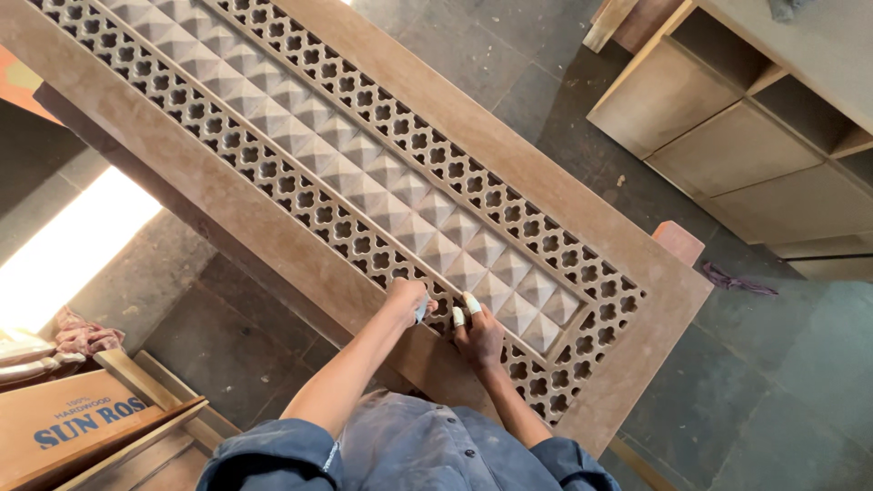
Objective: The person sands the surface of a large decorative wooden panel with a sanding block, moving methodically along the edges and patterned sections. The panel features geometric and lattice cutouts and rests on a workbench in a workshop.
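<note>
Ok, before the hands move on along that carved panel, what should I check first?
1. Carved wooden panel support: it spans above the stone floor, but what carries it is hidden. Cannot tell.
2. Left hand contact: it rests on the pierced lattice strip, gripping something small and pale. Ok.
3. Right hand contact: it lies on the same strip beside the left hand. Ok.
4. Finger protection: pale wraps show on two right-hand fingertips; the left hand's fingers are not clear. Cannot tell.
5. What the left hand holds: too small to identify. Cannot tell.
6. Pyramid-relief band beside the hands: nothing lies on it. Ok.
</note>
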